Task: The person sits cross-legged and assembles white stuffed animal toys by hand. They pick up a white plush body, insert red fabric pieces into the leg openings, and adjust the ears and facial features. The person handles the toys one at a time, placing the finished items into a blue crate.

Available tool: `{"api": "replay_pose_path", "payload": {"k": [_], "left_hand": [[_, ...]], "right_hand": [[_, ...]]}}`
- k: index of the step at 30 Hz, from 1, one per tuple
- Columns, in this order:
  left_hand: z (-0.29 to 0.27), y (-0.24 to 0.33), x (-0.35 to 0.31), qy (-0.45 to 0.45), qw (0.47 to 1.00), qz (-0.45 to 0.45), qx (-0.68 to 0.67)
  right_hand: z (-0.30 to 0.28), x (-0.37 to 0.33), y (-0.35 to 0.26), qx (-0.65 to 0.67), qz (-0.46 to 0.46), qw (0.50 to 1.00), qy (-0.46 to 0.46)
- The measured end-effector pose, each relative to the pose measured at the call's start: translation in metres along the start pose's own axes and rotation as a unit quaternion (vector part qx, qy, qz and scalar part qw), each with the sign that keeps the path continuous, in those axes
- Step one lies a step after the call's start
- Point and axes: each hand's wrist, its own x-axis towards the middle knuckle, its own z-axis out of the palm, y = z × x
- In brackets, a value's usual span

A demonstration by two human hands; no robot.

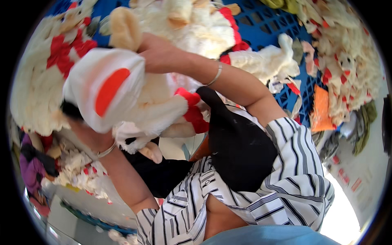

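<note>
In front of me I hold up a limp, white plush toy [87, 83] whose pale head carries a red-orange, mouth-like patch. A beige ear stands at the head's top, and a furry body with red trim hangs toward my lap. My right hand [157, 53] reaches across and is closed on the toy just beside the ear. On the head's lower left, my left hand [83, 132] grips its edge, next to a black part. The left fingers are mostly hidden behind the toy and blurred.
Blue slatted plastic crates [261, 20] stand ahead, with cream plush pieces [204, 34] on them. More cream and red plush is heaped at the far left and right. An orange packet [321, 108] lies at the right, a purple cloth [32, 163] at the left. Black cloth [245, 151] covers my lap.
</note>
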Motion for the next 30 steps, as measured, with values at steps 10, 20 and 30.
{"api": "replay_pose_path", "payload": {"k": [10, 20, 30], "left_hand": [[-0.008, 0.013, 0.002, 0.066, 0.994, -0.043, -0.071], [-0.004, 0.023, 0.016, 0.175, 0.940, -0.172, -0.236], [-0.011, 0.001, 0.027, 0.145, 0.989, -0.010, 0.012]], "right_hand": [[-0.018, -0.022, 0.016, 0.133, -0.014, 0.987, 0.092], [-0.036, -0.035, 0.017, 0.186, -0.045, 0.965, 0.181], [-0.031, -0.054, -0.001, 0.146, -0.038, 0.973, 0.177]]}}
